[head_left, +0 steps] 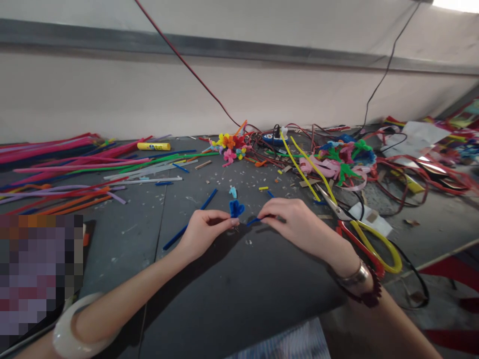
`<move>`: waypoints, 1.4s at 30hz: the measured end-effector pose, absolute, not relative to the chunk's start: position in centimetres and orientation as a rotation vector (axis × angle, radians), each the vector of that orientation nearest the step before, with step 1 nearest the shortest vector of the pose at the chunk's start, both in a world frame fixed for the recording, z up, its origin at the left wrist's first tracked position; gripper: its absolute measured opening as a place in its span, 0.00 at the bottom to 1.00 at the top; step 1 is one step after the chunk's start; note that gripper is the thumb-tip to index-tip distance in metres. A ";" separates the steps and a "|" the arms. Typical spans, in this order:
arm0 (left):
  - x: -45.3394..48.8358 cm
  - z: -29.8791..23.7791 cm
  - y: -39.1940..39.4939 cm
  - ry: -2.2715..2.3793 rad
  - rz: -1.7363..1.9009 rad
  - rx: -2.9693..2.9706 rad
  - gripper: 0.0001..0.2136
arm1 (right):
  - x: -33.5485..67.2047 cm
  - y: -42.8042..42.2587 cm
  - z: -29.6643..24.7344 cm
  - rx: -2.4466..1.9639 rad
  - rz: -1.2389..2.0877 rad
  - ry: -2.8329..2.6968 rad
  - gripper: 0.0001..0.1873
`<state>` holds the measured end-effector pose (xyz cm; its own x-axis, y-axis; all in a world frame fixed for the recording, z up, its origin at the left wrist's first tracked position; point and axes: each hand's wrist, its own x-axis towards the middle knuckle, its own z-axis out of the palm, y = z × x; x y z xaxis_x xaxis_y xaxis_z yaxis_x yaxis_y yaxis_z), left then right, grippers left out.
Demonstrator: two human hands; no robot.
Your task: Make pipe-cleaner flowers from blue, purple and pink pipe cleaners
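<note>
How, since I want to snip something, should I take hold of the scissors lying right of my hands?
Probably by the yellow and red loop handles of the scissors, coming from the near side with your right hand once it releases the blue pipe cleaner. The loops lie closest to you and stand open to take fingers, while the metal blades point away.

No words, brand or number can be read anywhere in this view; the yellow tube [153, 146] lying on the table shows dark printing along its side, but it is too small and blurred to make out
</note>
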<state>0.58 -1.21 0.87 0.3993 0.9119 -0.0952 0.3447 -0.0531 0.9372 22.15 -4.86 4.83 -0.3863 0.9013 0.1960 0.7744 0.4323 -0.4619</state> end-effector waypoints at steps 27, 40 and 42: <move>0.5 0.4 -1.1 0.986 0.670 1.598 0.06 | 18.0 -4.5 4.1 -1.141 0.351 -2.160 0.07; 0.7 0.8 -1.4 1.016 0.647 1.575 0.08 | 27.0 -2.5 1.5 -1.782 0.135 -2.223 0.10; 0.6 0.7 -1.3 1.018 0.649 1.580 0.08 | 27.0 -2.1 0.4 -1.777 0.142 -2.207 0.11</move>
<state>0.64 -1.35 0.69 0.4819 0.8701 -0.1038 0.2737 -0.0369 0.9611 27.05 -2.08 0.39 -0.1872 0.9671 0.1721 0.9371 0.2284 -0.2641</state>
